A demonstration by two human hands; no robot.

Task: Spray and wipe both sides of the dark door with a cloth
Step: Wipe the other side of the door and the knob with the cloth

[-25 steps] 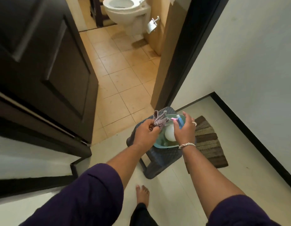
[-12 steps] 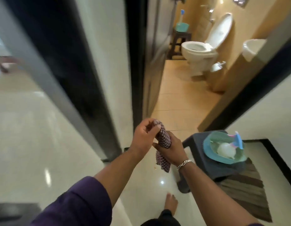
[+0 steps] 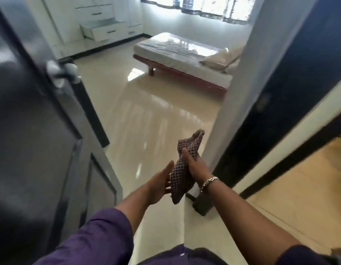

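Writing: none readable anywhere; no brand or label visible.
Door point(image 3: 32, 140): one, dark, panelled, blurred, filling the left side; one silvery knob point(image 3: 60, 73) on its edge; standing open.
Floor point(image 3: 146, 115): glossy cream, running past the door into the bedroom.
Bed point(image 3: 185, 58): one, low, far beyond the door, with one pillow point(image 3: 221, 58) at its right end.
Drawers point(image 3: 106, 29): at least two, white, one pulled out, far behind the door by the back wall.
Frame point(image 3: 292, 92): dark, right of the door, opposite it across the opening.
Cloth point(image 3: 183, 169): one, checked brown and white, bunched, hanging in the air between the two hands, right of the door's lower panel, not touching the door.
Left hand point(image 3: 158, 184): fingers straight and together, palm turned toward the cloth, touching its lower edge.
Right hand point(image 3: 194, 165): fingers curled round the cloth's middle, thumb across the front.
Bracelet point(image 3: 209, 181): one, silver chain, on the right wrist.
Sleeves point(image 3: 93, 238): two, purple.
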